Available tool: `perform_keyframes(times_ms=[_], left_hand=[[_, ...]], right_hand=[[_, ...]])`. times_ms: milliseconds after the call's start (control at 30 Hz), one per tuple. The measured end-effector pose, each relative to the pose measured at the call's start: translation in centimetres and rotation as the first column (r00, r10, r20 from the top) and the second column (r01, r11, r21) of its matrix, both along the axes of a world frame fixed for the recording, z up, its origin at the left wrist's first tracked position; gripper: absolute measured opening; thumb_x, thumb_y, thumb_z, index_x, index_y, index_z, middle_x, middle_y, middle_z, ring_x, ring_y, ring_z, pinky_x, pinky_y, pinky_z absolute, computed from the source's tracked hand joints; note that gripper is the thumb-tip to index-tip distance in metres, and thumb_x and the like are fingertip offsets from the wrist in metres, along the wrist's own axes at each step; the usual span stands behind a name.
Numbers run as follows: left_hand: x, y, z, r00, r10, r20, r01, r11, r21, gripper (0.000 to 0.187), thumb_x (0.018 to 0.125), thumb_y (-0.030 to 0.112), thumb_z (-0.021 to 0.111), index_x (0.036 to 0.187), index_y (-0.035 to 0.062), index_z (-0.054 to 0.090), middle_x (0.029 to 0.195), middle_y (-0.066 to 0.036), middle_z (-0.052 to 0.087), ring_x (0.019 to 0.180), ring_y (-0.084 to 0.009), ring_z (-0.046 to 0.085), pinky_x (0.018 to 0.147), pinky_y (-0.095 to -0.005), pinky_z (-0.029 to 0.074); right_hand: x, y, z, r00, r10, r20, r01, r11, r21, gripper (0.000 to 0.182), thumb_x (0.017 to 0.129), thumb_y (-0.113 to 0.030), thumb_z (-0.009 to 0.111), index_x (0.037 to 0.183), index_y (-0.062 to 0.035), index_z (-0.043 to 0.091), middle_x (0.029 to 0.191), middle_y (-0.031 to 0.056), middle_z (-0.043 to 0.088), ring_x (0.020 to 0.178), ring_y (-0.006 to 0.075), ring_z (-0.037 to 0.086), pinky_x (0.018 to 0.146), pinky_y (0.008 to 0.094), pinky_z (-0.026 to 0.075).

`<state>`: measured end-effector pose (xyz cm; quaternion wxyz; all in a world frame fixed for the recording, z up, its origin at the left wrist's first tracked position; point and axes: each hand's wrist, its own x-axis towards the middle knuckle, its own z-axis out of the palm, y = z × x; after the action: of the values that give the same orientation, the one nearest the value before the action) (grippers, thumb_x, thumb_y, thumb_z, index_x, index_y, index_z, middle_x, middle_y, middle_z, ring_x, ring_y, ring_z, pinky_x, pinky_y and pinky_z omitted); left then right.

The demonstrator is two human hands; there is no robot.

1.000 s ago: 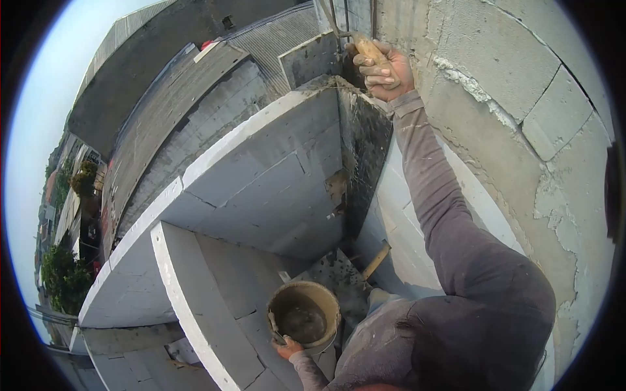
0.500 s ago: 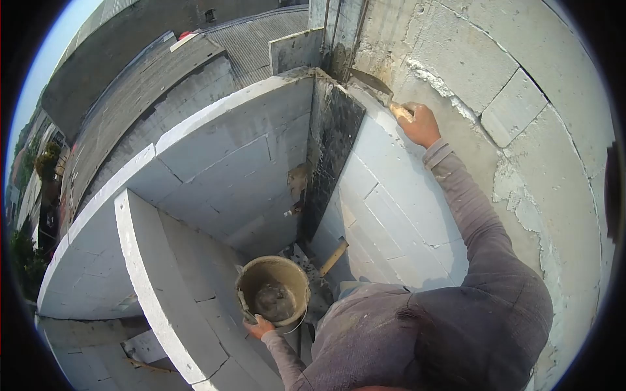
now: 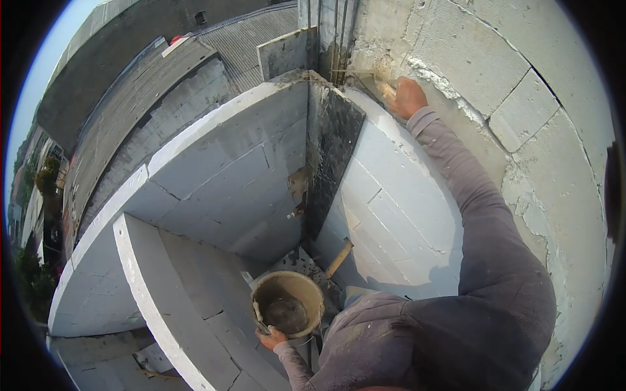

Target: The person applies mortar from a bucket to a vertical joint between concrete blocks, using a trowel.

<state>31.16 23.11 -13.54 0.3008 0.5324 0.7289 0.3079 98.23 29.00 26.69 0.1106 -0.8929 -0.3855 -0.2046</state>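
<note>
My right hand (image 3: pixel 409 98) is closed around the wooden handle of a trowel (image 3: pixel 370 85). The trowel's blade lies at the top of the block wall, by the corner column (image 3: pixel 331 49) with its upright steel bars. Low in front of my body, my left hand (image 3: pixel 272 338) grips the near left rim of a mortar-stained bucket (image 3: pixel 315 301). Some wet grey mortar (image 3: pixel 287 315) sits in the bottom of the bucket. A narrow, mortar-smeared piece (image 3: pixel 260 314) runs along the rim just above my left fingers.
Pale block walls (image 3: pixel 228 163) meet at the corner, where a dark formwork board (image 3: pixel 331 150) stands upright. A lower block wall (image 3: pixel 140 280) runs along the left. A wooden piece (image 3: pixel 339 258) juts out near the bucket. Beyond lie corrugated roofs (image 3: pixel 251 39). A taller block wall (image 3: pixel 469 58) rises on the right.
My right hand has moved the trowel left and slightly up, closer to the column. The bucket and my left hand have shifted a little right and down in view.
</note>
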Motion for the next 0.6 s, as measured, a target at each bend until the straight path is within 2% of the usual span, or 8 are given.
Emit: perform_keyframes(times_ms=[100, 167, 300, 367, 467, 533, 600], left_hand=[[-0.3, 0.1, -0.1, 0.999, 0.036, -0.008, -0.036, 0.998, -0.059, 0.044, 0.080, 0.007, 0.065, 0.121, -0.0060, 0.059, 0.108, -0.026, 0.068, 0.101, -0.0414, 0.066, 0.092, -0.0440, 0.049], [-0.1, 1.2, -2.8, 0.994, 0.054, -0.094, -0.056, 0.998, -0.025, 0.045, 0.079, 0.007, 0.065, 0.122, -0.0041, 0.059, 0.110, -0.026, 0.067, 0.103, -0.0405, 0.065, 0.093, -0.0443, 0.049], [0.9, 4.6, -4.1, 0.999, -0.032, -0.034, 0.032, 0.999, -0.011, 0.047, 0.079, 0.009, 0.066, 0.123, -0.0064, 0.058, 0.109, -0.028, 0.067, 0.101, -0.0425, 0.066, 0.092, -0.0440, 0.050], [2.6, 5.6, -0.6, 0.987, -0.114, -0.116, 0.108, 0.992, -0.059, 0.045, 0.080, 0.008, 0.067, 0.123, -0.0024, 0.059, 0.112, -0.024, 0.068, 0.103, -0.0403, 0.066, 0.093, -0.0439, 0.049], [4.1, 6.1, 1.9, 0.994, -0.101, -0.031, 0.100, 0.994, -0.034, 0.042, 0.081, 0.007, 0.067, 0.121, -0.0016, 0.060, 0.109, -0.022, 0.070, 0.101, -0.0395, 0.067, 0.091, -0.0436, 0.050], [4.7, 6.1, 3.0, 0.995, -0.098, -0.028, 0.098, 0.995, -0.006, 0.041, 0.081, 0.008, 0.067, 0.120, -0.0011, 0.060, 0.108, -0.022, 0.070, 0.099, -0.0390, 0.067, 0.090, -0.0438, 0.050], [5.0, 6.4, 3.1, 0.996, -0.087, -0.011, 0.088, 0.996, 0.024, 0.039, 0.081, 0.008, 0.067, 0.119, -0.0006, 0.060, 0.106, -0.021, 0.070, 0.098, -0.0384, 0.068, 0.089, -0.0440, 0.051]], right_hand=[[0.7, -0.7, 2.1, 0.999, 0.036, 0.023, -0.033, 0.994, -0.106, 0.031, 0.079, -0.024, 0.072, 0.094, 0.0029, 0.068, 0.101, 0.0234, 0.069, 0.096, 0.0407, 0.067, 0.085, 0.0467, 0.055], [-1.3, -1.6, 2.1, 0.999, 0.043, 0.015, -0.041, 0.994, -0.105, 0.031, 0.079, -0.024, 0.071, 0.094, 0.0030, 0.069, 0.099, 0.0238, 0.069, 0.095, 0.0409, 0.068, 0.085, 0.0469, 0.055], [-2.2, -1.2, 1.6, 0.999, 0.019, -0.033, -0.021, 0.998, -0.057, 0.026, 0.079, -0.021, 0.068, 0.093, 0.0015, 0.070, 0.101, 0.0233, 0.068, 0.097, 0.0406, 0.067, 0.086, 0.0470, 0.055], [-2.9, -0.9, 0.9, 0.998, 0.006, -0.068, -0.009, 0.999, -0.038, 0.025, 0.079, -0.020, 0.068, 0.093, 0.0009, 0.071, 0.102, 0.0230, 0.068, 0.098, 0.0405, 0.067, 0.086, 0.0470, 0.055], [-2.4, -0.7, 0.0, 0.997, 0.038, -0.064, -0.035, 0.998, 0.046, 0.029, 0.079, -0.020, 0.070, 0.091, 0.0053, 0.066, 0.092, 0.0271, 0.068, 0.092, 0.0429, 0.067, 0.083, 0.0479, 0.054], [-2.6, -0.9, 0.1, 0.999, 0.013, -0.049, -0.015, 0.999, -0.032, 0.023, 0.080, -0.018, 0.065, 0.094, -0.0007, 0.072, 0.103, 0.0222, 0.068, 0.098, 0.0402, 0.068, 0.087, 0.0467, 0.055], [-1.5, 0.0, -1.2, 0.999, 0.026, -0.035, -0.026, 1.000, -0.005, 0.023, 0.080, -0.017, 0.065, 0.094, -0.0011, 0.072, 0.103, 0.0219, 0.068, 0.097, 0.0402, 0.068, 0.087, 0.0468, 0.055]])
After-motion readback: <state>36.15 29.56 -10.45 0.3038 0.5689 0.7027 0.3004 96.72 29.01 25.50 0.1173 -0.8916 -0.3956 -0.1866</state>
